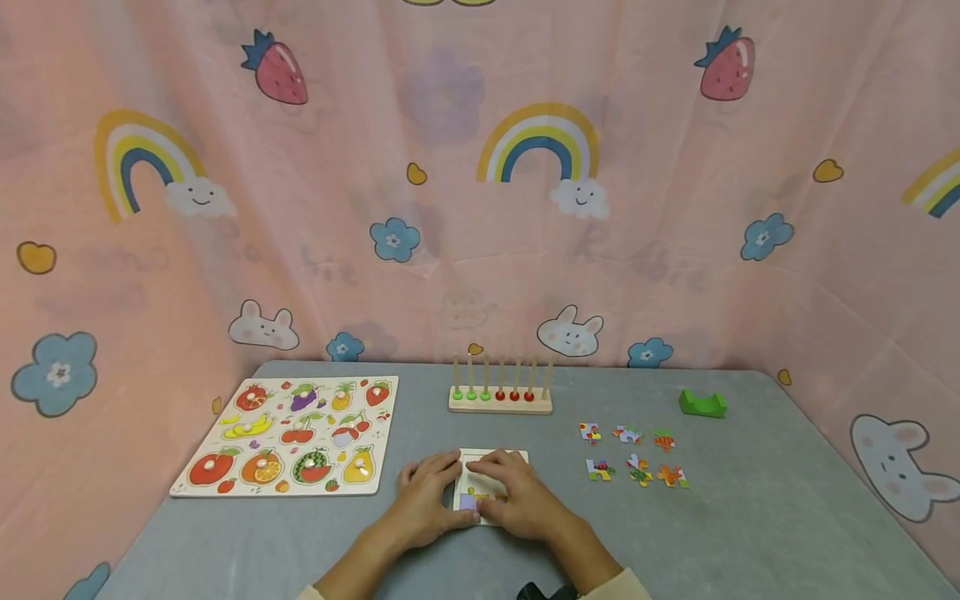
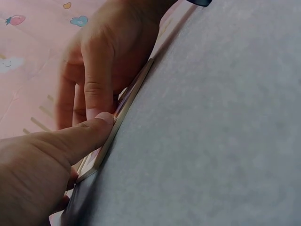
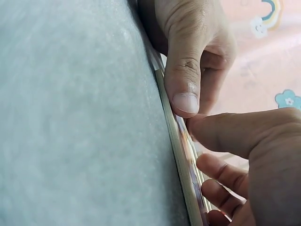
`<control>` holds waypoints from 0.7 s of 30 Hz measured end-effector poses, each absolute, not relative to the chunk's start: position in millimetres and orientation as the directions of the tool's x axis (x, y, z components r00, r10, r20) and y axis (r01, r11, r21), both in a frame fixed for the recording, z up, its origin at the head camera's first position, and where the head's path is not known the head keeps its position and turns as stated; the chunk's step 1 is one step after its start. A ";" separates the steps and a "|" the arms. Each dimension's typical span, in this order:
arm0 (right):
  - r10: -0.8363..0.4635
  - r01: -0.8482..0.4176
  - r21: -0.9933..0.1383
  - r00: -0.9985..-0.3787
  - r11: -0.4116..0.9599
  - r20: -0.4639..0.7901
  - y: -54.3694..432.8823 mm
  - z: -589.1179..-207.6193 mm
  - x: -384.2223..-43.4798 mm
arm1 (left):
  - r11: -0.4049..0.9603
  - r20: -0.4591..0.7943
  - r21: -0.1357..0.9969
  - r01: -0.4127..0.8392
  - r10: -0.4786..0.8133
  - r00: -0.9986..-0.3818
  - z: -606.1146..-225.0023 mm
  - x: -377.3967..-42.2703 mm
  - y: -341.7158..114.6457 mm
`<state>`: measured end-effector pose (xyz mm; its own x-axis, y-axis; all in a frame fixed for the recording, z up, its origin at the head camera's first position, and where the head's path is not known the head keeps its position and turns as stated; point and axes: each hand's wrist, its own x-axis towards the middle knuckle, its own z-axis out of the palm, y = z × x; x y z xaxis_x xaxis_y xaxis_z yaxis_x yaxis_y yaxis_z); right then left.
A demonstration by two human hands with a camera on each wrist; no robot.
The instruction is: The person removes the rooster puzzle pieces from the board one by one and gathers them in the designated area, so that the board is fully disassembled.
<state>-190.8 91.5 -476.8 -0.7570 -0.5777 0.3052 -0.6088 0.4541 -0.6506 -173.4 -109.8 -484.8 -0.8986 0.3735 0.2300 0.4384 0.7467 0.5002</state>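
Observation:
A small wooden puzzle tray [image 1: 512, 454] lies on the grey table between my two hands, with a few lilac and yellow jigsaw pieces [image 1: 468, 501] fitted along its near side. My left hand [image 1: 426, 498] holds the tray's left side, its thumb [image 2: 96, 127] on the near rim and its fingers along the far left edge. Over the tray reaches my right hand [image 1: 525, 498]; its thumb [image 3: 221, 134] and spread fingers touch the pieces and the tray surface. The right hand covers part of the tray, so some pieces are hidden.
Several loose jigsaw pieces [image 1: 627, 434] lie in two rows to the right. Behind the tray stands a wooden peg rack [image 1: 500, 405] with green and red beads. A fruit peg board [image 1: 285, 492] is on the left, a green curved block [image 1: 703, 405] at back right.

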 end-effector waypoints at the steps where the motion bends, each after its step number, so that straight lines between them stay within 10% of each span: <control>1: -0.579 -0.607 -0.645 -0.759 0.463 0.298 91.3 -476.6 -190.4 | 0.747 0.228 0.502 0.436 0.372 -0.900 -485.0 -173.6 -110.0; 21: -0.616 -0.629 -0.574 -0.745 0.524 0.255 89.6 -475.2 -188.7 | 0.706 0.139 0.585 0.399 0.397 -0.907 -479.2 -178.6 -118.6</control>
<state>-188.7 89.6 -475.2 -0.7452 -0.6162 0.2547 -0.6294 0.5241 -0.5737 -178.6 -118.6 -479.2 -0.9072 0.3969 0.1394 0.3989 0.7065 0.5846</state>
